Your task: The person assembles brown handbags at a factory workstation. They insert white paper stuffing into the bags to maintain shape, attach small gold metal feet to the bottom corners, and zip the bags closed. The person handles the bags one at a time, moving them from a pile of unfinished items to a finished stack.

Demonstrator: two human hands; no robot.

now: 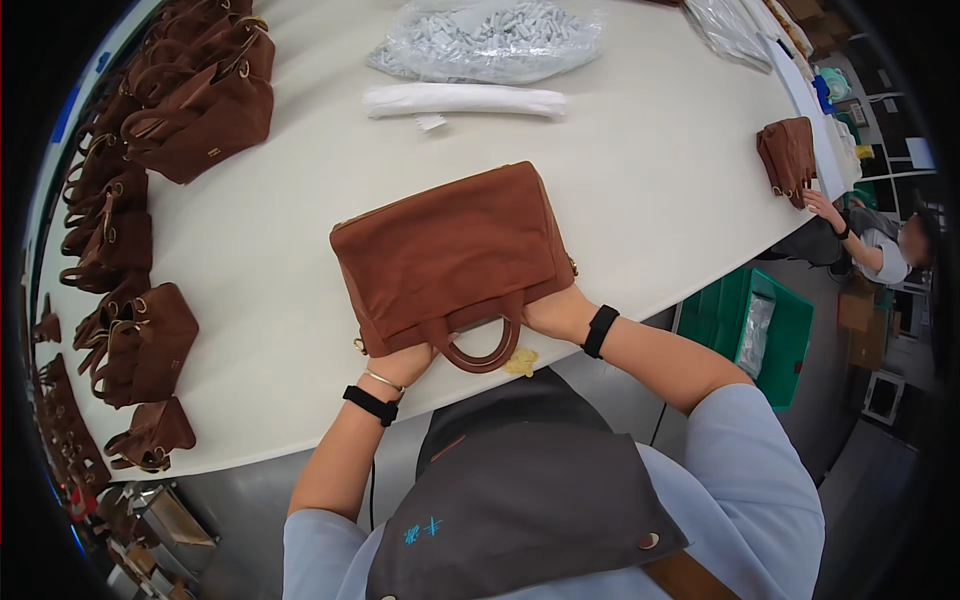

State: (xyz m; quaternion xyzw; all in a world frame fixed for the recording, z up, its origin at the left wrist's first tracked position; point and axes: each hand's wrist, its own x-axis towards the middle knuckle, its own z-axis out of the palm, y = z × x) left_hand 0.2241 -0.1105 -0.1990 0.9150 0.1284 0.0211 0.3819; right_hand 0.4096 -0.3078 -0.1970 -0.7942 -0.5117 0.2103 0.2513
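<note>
A brown leather handbag (455, 250) lies tilted on its side at the near side of the white table, its rolled handle (483, 362) toward me. Gold-coloured metal fittings show at both of its near corners. My left hand (405, 364) grips its near left edge, the fingers tucked out of sight under the bag. At the near right edge my right hand (560, 314) holds it too, and those fingers are likewise covered by the leather. Just beside the handle, a small crumpled yellow piece (521, 362), perhaps cloth, rests at the table edge.
Several brown handbags (205, 125) line the left side of the table (660, 200). At the back lie a clear bag of small pale pieces (490, 40) and a white roll (465, 100). A co-worker's hand (822, 207) touches brown bags (785, 160); a green crate (790, 350) stands below.
</note>
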